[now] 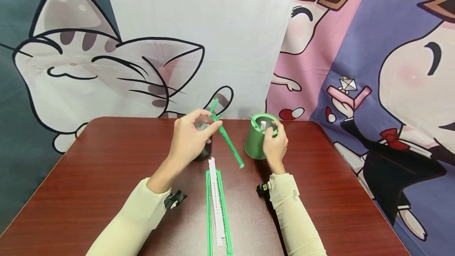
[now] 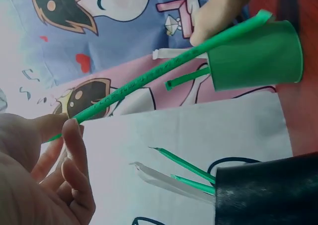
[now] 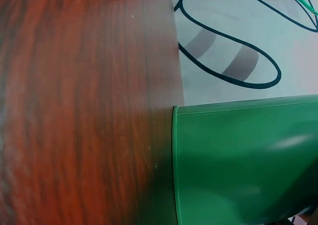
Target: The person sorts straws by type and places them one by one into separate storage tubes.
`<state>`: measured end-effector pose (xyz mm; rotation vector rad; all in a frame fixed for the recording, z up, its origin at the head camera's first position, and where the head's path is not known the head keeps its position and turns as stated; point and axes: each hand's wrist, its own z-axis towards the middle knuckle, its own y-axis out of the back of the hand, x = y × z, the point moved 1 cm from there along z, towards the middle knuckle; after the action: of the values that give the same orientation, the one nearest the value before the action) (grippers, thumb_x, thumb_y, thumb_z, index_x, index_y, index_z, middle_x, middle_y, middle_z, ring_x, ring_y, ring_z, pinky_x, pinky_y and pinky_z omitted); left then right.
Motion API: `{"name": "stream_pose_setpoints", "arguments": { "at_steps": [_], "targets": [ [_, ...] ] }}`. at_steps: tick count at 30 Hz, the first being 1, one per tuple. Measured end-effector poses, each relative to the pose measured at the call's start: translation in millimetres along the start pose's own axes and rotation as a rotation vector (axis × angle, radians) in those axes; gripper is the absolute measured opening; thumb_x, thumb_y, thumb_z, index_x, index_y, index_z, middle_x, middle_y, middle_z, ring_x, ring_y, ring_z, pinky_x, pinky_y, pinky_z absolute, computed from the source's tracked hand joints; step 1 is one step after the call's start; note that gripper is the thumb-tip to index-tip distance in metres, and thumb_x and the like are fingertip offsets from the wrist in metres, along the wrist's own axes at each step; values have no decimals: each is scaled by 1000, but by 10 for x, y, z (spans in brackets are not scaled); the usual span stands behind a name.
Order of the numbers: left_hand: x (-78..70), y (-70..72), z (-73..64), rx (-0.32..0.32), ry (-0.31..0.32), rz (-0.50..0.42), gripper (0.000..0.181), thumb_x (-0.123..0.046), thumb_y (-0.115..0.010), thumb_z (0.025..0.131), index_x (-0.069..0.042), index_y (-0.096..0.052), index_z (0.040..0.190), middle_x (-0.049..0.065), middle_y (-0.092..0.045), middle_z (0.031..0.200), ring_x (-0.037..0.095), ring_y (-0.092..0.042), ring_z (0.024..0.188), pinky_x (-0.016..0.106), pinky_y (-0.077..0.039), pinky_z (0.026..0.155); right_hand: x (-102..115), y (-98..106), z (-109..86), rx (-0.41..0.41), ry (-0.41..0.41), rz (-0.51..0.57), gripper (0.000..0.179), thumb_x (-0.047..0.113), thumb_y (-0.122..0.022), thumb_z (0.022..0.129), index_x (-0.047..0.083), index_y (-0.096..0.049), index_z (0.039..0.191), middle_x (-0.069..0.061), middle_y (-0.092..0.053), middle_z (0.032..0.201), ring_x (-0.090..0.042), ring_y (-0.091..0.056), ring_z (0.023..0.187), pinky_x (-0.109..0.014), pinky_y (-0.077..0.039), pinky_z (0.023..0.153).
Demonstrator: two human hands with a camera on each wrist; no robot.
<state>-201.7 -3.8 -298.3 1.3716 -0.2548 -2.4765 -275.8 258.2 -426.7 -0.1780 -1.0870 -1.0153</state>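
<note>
My left hand [image 1: 188, 135] pinches a slim green stick with dark printed marks [image 1: 231, 145] between thumb and fingers. The stick slants down to the right in the head view. My right hand [image 1: 275, 145] grips the rim of a green cup [image 1: 253, 142], which stands upright on the table. From that cup rise a short green stick [image 2: 186, 79] and a white one [image 2: 171, 53]. Behind the left hand is a black cup [image 2: 268, 190], partly hidden in the head view. Green sticks [image 2: 186, 165] and a whitish stick [image 2: 166, 181] lean out of it.
On the brown table [image 1: 170, 224], white strips [image 1: 215, 196] and green strips [image 1: 209, 208] with printed marks lie lengthwise between my forearms. A cartoon-printed cloth [image 1: 227, 31] hangs behind the table's far edge.
</note>
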Motion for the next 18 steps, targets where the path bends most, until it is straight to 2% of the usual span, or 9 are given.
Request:
{"name": "stream_pose_setpoints", "arguments": {
  "at_steps": [6, 12, 18],
  "targets": [
    [-108, -23, 88, -46, -58, -84, 20, -32, -75, 77, -19, -65, 88, -4, -69, 80, 9, -57, 40, 26, -46, 47, -2, 0, 0, 10, -6, -4, 26, 33, -48, 87, 30, -62, 109, 4, -64, 108, -25, -58, 81, -47, -41, 60],
    [-147, -53, 158, -80, -101, -105, 23, -33, -75, 76, -15, -66, 87, -1, -69, 82, 9, -57, 39, 25, -47, 48, -7, 8, -14, 17, -5, -3, 28, 31, -47, 86, 29, -62, 110, 4, -63, 108, -25, -57, 82, -46, -41, 60],
    [-179, -67, 204, -96, -105, -107, 25, -35, -74, 76, -15, -65, 87, 1, -69, 83, 9, -56, 39, 25, -48, 50, 3, -1, -11, 13, -4, 0, 28, 32, -47, 87, 29, -62, 110, 4, -64, 108, -26, -58, 83, -47, -41, 61]
  ]
}}
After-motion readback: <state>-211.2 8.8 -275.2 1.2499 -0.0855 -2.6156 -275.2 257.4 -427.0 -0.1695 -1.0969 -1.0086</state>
